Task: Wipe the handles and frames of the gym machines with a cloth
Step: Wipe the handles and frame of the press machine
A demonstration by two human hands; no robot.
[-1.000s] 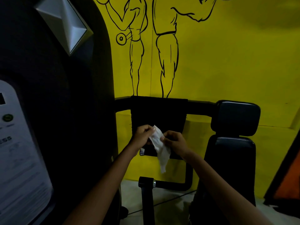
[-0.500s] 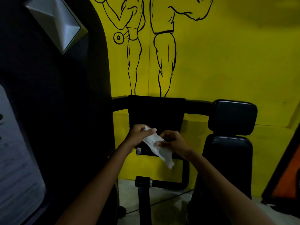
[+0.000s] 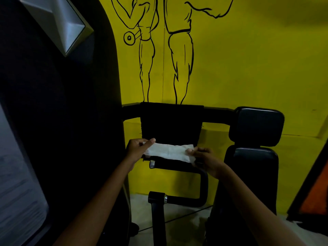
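A white cloth [image 3: 170, 151] is stretched flat between my two hands at the middle of the view. My left hand [image 3: 138, 147] pinches its left end and my right hand [image 3: 202, 157] pinches its right end. Just below the cloth runs a black machine handle [image 3: 177, 166] with a silver end cap, bending down into a black frame tube [image 3: 204, 189]. Behind the cloth a black towel [image 3: 171, 121] hangs over the horizontal frame bar [image 3: 215, 113]. The cloth appears to hang just above the handle; I cannot tell whether they touch.
A tall black machine shroud [image 3: 62, 121] with a silver emblem fills the left. A black padded seat and headrest [image 3: 256, 126] stand on the right. A yellow wall with drawn figures is behind. A black post [image 3: 158, 219] rises from the pale floor below.
The cloth was bunched and hanging down between my hands. My hands have moved apart and pulled it out flat and horizontal above the handle.
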